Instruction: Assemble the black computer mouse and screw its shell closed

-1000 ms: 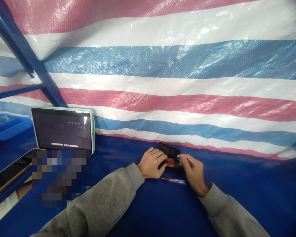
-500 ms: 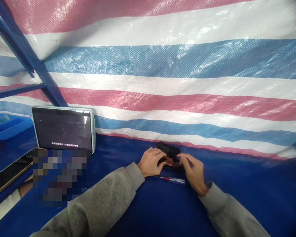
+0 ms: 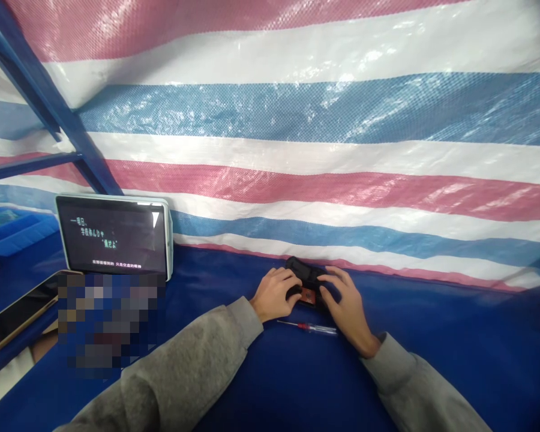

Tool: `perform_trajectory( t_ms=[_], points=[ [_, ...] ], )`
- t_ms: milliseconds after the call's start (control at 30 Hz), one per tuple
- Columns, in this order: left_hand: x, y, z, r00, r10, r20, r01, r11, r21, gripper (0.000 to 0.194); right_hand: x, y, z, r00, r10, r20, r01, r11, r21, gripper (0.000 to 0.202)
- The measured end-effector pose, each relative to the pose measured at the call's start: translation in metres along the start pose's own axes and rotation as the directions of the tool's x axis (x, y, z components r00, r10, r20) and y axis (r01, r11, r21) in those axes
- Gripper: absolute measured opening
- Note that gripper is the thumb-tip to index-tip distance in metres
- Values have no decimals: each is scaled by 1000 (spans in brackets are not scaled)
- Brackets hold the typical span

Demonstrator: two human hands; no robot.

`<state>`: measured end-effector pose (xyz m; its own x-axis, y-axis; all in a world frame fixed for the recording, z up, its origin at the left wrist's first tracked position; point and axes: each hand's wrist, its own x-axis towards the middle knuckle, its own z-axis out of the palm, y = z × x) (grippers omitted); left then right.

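A small black plastic casing [image 3: 309, 273] with a reddish-brown panel [image 3: 308, 296] at its near side rests on the blue table. Its exact kind cannot be made out. My left hand [image 3: 275, 294] grips the left end, fingers curled over the top and thumb at the near side. At the right end, my right hand [image 3: 347, 303] holds the casing between thumb and bent fingers, which cover part of it. Just in front of both hands lies a screwdriver [image 3: 312, 328] with a clear handle, a red collar and a thin shaft pointing left.
To the left, a tablet [image 3: 117, 237] stands upright with text on its screen. A phone [image 3: 24, 312] lies nearer, beside a blurred-out patch. A blue tray [image 3: 22, 234] sits at the far left. Behind the table [image 3: 297, 384] hangs a striped plastic sheet [image 3: 319, 108].
My right hand has gone from a pinch at the casing's right edge to a wider hold, fingers more spread. The left hand stays in place. New text shows on the tablet.
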<state>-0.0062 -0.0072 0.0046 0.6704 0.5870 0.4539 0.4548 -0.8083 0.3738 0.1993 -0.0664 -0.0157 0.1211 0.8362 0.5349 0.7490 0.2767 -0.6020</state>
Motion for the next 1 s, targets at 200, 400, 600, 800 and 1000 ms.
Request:
perform_trajectory(
  t_ms=[200, 400, 600, 800, 1000],
  points=[
    [0, 1, 2, 998, -1, 68, -4, 997, 74, 17, 3, 5, 3, 999, 9, 41, -8, 1000, -5, 21],
    [1, -1, 5, 996, -40, 82, 35, 998, 59, 16, 12, 13, -3, 996, 11, 89, -8, 999, -34, 20],
    [2, -5, 5, 994, -82, 72, 85, 996, -36, 19, 13, 17, -4, 998, 10, 62, -12, 1000, 27, 16],
    [-2, -2, 0, 974, -81, -213, 66, 995, -78, 37, 16, 5, -16, 997, 76, -13, -74, 992, 100, 25],
    [0, -5, 1, 966, 49, -255, -41, 998, 37, 59, 22, -11, -22, 978, 174, 111, -201, 930, 308, 31]
  ],
)
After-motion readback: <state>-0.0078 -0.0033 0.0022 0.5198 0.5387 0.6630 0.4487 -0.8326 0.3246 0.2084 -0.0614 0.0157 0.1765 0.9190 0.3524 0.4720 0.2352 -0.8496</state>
